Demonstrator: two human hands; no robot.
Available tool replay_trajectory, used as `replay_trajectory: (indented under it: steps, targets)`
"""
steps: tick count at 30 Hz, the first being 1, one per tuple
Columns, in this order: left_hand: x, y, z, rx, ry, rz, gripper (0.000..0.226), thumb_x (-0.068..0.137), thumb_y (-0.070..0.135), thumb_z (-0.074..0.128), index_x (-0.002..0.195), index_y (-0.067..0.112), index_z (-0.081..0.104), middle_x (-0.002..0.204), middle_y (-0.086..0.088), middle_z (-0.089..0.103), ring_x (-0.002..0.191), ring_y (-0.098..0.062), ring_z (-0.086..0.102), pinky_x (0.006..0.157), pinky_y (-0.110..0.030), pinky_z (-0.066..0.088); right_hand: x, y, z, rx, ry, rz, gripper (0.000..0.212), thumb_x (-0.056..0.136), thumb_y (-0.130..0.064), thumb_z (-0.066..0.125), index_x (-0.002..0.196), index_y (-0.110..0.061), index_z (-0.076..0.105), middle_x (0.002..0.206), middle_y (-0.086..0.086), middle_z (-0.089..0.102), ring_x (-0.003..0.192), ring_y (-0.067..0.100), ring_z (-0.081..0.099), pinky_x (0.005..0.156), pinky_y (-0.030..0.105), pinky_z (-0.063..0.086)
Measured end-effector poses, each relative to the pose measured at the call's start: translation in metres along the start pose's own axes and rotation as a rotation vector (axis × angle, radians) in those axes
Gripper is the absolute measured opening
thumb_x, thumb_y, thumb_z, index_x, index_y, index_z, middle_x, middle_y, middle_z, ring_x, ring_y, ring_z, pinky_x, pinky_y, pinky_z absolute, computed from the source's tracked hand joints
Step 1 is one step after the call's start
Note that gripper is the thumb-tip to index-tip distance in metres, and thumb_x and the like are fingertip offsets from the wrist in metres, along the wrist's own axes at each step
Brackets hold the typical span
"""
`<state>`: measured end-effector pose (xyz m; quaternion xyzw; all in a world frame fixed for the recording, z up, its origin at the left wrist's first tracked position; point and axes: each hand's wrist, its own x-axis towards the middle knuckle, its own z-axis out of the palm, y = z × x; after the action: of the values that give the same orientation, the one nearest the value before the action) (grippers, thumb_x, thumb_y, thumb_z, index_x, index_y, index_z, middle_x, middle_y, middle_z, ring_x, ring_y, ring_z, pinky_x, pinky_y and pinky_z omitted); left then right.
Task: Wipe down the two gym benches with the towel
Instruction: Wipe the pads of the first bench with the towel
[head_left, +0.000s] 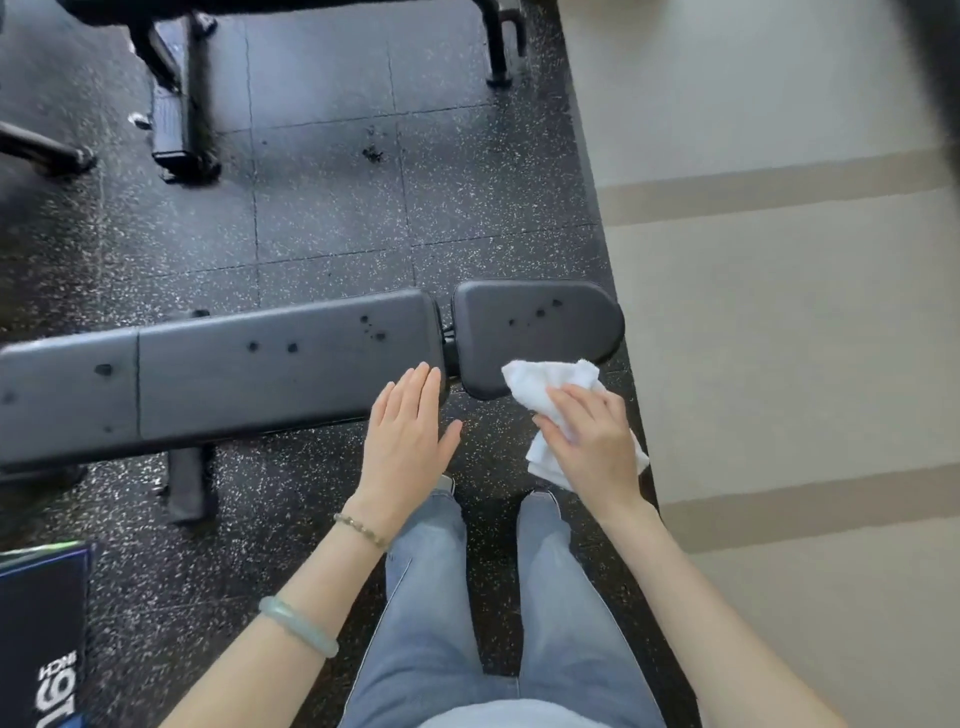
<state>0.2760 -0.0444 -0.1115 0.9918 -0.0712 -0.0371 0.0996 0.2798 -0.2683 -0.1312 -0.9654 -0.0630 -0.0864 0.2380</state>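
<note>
A dark grey gym bench (249, 374) lies across the middle of the view, with a long back pad and a shorter seat pad (540, 327) at its right end. Dark spots dot both pads. My left hand (410, 436) is flat with straight fingers, fingertips on the near right corner of the long pad. My right hand (592, 441) holds a crumpled white towel (545, 384) at the near edge of the seat pad. Only the black frame and legs of a second bench (176, 104) show at the top left.
Speckled black rubber tiles cover the floor, ending at a beige floor (779, 312) on the right. A black box with white lettering (41, 634) sits at the bottom left. My legs in blue jeans stand close behind the bench.
</note>
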Motion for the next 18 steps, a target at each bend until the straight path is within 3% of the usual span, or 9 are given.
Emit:
replay_trajectory:
  steps: [10,18]
  targets:
    - [0.027,0.047,0.097,-0.009,-0.144,-0.134,0.062,0.089,0.033,0.06,0.138,-0.001,0.041,0.143,-0.017,0.042,0.133,-0.029,0.039,0.112,-0.045,0.028,0.016,0.118,0.032,0.06,-0.138,-0.048,0.038,0.086,-0.039,0.056,0.105,-0.01,0.07,0.105,0.008,0.068,0.102,0.023,0.042,0.089,0.033,0.041]
    - [0.075,0.023,0.187,0.018,-0.167,-0.133,0.062,0.091,0.035,0.055,0.14,0.0,0.038,0.147,-0.015,0.038,0.136,-0.028,0.035,0.114,-0.043,0.024,0.044,0.182,0.124,0.033,-0.149,-0.005,0.041,0.087,-0.041,0.053,0.11,-0.011,0.069,0.109,0.008,0.067,0.105,0.025,0.043,0.091,0.039,0.044]
